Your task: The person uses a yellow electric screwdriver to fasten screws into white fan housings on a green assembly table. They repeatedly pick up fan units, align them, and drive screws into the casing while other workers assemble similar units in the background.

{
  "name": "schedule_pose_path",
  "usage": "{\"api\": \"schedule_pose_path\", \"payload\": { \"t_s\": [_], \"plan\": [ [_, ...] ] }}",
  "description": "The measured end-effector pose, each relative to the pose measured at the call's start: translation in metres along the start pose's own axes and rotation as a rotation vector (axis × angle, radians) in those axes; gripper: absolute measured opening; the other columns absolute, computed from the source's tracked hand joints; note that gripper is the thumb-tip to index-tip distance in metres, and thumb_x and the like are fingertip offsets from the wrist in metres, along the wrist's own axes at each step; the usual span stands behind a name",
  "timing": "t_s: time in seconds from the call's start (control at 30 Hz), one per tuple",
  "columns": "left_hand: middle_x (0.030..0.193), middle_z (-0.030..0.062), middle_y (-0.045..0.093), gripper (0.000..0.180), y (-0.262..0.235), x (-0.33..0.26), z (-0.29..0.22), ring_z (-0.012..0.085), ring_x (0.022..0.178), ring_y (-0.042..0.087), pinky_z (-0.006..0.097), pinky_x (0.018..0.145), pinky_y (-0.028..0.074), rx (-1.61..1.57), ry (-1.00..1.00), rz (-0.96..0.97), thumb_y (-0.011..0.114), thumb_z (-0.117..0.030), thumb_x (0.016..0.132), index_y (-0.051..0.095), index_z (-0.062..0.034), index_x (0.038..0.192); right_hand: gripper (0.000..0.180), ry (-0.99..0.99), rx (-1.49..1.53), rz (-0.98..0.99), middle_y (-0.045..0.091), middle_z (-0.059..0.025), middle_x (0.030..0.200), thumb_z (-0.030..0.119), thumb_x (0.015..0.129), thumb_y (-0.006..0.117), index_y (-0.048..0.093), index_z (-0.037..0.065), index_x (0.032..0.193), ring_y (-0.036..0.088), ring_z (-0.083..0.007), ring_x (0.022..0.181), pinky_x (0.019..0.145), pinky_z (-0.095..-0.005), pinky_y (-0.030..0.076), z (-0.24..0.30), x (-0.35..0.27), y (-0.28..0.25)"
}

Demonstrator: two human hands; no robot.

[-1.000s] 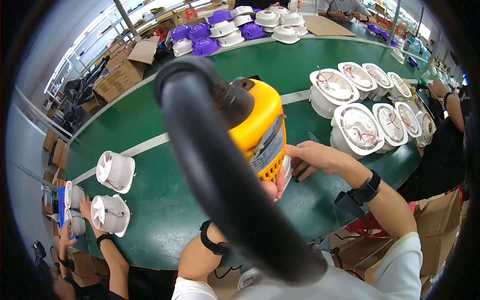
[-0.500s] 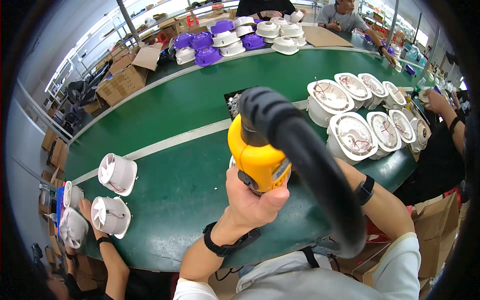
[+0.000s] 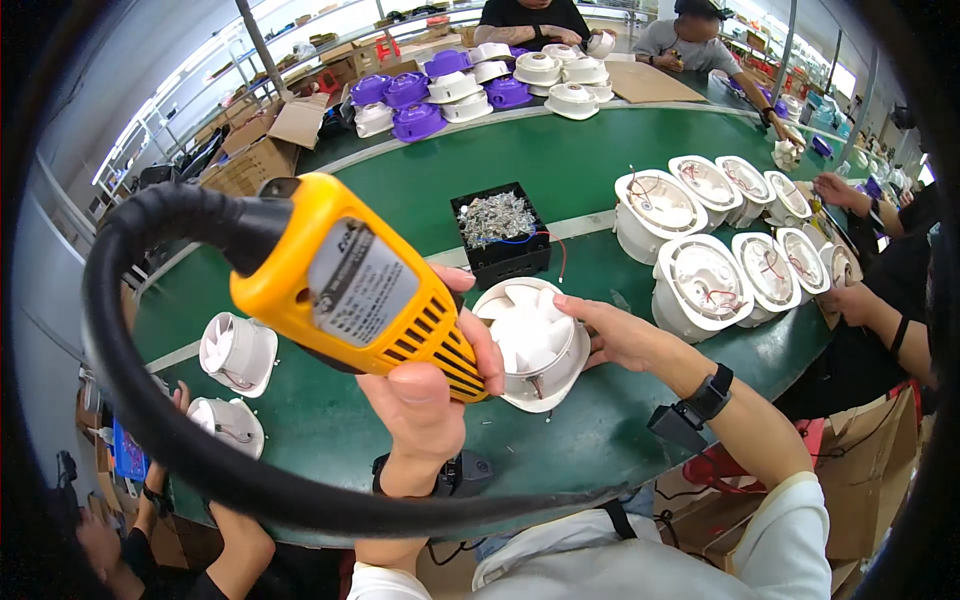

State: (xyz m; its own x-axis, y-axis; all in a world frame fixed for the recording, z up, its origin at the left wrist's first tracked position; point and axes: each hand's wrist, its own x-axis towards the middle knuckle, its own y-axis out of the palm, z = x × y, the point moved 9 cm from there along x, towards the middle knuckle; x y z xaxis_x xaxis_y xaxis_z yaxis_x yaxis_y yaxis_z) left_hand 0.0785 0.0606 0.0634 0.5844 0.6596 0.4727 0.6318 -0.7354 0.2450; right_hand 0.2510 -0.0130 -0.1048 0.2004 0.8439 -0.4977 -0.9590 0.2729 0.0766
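Left hand [image 3: 420,415], one gripped tool [image 3: 355,285], one fan [image 3: 532,335]

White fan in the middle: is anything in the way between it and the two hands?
Nothing visible stands between the right hand and the white fan; its thumb is at the rim. The left hand is full: it grips a yellow power tool, which blocks that hand.

Place: an assembly workshop
Bench [image 3: 390,190]: people [image 3: 535,22] are working around its green top
Tool [image 3: 365,285]: its yellow body is trailing a thick cord [image 3: 155,400]
Housings [image 3: 703,285]: white rows are standing near the right edge
Covers [image 3: 418,120]: heaps are lying beyond the far edge
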Motion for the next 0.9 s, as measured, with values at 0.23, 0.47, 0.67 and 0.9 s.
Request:
{"api": "schedule_pose_path", "payload": {
  "t_s": [0.23,0.47,0.67,0.9],
  "plan": [
    [0.059,0.0083,0.052,0.088,-0.014,0.004,-0.025,0.0172,0.041,0.049,0.029,0.039,0.042,0.027,0.153,-0.019,0.047,-0.076,0.081,0.039,0.0026,0.119,0.083,-0.094,-0.023,-0.081,0.051,-0.0238,0.125,0.055,0.081,0.065,0.041,-0.003,0.135,0.055,-0.0296,0.114,0.096,-0.0403,0.045,0.017,-0.008,-0.011],
    [0.059,0.0077,0.052,0.089,-0.042,0.006,-0.044,0.0159,0.042,0.048,0.028,0.04,0.041,-0.059,0.25,-0.146,0.043,-0.077,0.081,0.039,0.0033,0.119,0.095,-0.854,-1.068,-0.493,0.043,-0.0222,0.123,0.04,0.063,0.08,0.038,0.0,0.138,0.046,-0.0359,0.113,0.1,-0.0421,0.04,0.089,-0.093,0.027],
    [0.059,0.0071,0.051,0.09,-0.045,0.008,-0.048,0.0154,0.041,0.047,0.028,0.04,0.041,-0.082,0.249,-0.183,0.042,-0.078,0.08,0.04,0.0036,0.118,0.084,-1.283,-1.591,-0.378,0.042,-0.0151,0.123,0.034,0.063,0.079,0.045,0.014,0.137,0.042,-0.0317,0.114,0.103,-0.0465,0.037,0.033,-0.115,0.063],
    [0.059,0.007,0.051,0.089,-0.051,0.008,-0.051,0.0156,0.041,0.046,0.029,0.04,0.041,-0.032,0.283,-0.219,0.042,-0.078,0.081,0.041,0.0033,0.117,0.07,-1.461,-1.496,-0.441,0.043,-0.0123,0.122,0.029,0.069,0.075,0.05,0.02,0.133,0.042,-0.0286,0.116,0.102,-0.0434,0.04,0.037,-0.123,0.059]
  ]
}}
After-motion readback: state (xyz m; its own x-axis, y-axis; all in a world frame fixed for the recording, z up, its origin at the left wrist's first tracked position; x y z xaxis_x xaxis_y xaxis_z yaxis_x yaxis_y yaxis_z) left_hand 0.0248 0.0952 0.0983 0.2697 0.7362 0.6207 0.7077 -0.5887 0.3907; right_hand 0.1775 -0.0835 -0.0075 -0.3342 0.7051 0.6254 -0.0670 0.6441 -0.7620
